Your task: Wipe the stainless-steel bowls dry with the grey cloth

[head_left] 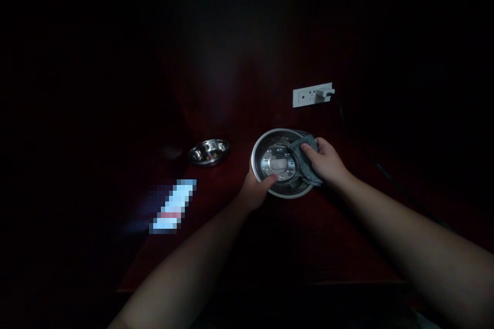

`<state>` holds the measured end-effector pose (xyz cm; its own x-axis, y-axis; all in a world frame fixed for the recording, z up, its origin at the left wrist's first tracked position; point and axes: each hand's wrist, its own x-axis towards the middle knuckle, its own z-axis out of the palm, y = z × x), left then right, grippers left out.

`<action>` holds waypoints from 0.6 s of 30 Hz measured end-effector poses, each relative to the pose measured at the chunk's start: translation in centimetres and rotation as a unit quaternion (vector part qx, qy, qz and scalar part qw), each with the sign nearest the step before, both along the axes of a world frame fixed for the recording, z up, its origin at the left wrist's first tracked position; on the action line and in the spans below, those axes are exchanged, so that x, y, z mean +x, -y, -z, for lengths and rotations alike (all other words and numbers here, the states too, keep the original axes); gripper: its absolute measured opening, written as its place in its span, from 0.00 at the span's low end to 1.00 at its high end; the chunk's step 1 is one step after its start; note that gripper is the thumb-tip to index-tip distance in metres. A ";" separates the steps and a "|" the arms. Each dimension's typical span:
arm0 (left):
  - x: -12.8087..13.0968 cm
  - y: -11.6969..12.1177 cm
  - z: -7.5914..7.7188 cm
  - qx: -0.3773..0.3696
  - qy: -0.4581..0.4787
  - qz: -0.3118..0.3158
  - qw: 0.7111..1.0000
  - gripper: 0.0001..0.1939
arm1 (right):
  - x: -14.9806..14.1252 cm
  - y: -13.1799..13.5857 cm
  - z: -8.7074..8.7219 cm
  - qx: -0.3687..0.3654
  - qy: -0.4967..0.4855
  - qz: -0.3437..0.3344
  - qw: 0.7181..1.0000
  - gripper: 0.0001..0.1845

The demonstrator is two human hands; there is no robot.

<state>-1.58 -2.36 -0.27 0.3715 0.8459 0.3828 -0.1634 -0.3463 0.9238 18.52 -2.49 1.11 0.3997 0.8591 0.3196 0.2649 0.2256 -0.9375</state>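
A shiny metal bowl is held up over the dark red table, tilted so that its inside faces me. My left hand grips its lower left rim, thumb inside and the other fingers hidden behind the wall. My right hand is closed on a grey-green checked cloth, which is folded over the bowl's right rim and reaches into the inside. The right fingers are mostly hidden behind the cloth and rim.
Small shallow steel bowls, seemingly stacked, stand at the table's left. A bright, pixelated screen lies nearer me. A white wall socket with a plug and dark cable is behind, to the right. The table's front edge shows below; the surroundings are very dark.
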 end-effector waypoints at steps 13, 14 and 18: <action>0.2 -0.4 0.0 0.019 0.038 -0.032 0.999 0.35 | -0.9 0.9 -0.7 -0.089 -0.270 -0.143 0.948 0.13; 0.2 -0.4 0.0 0.018 0.036 -0.031 0.999 0.35 | -1.0 0.9 -0.6 -0.093 -0.268 -0.141 0.948 0.13; 0.1 -0.3 -0.1 0.005 0.026 -0.041 0.999 0.35 | -1.1 0.8 -0.3 -0.087 -0.202 -0.112 0.969 0.11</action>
<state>-1.47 -2.08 -0.17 0.2808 0.8684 0.4086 -0.1809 -0.3702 0.9112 17.47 -3.29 1.45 0.2592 0.9657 0.0175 -0.1697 0.0633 -0.9835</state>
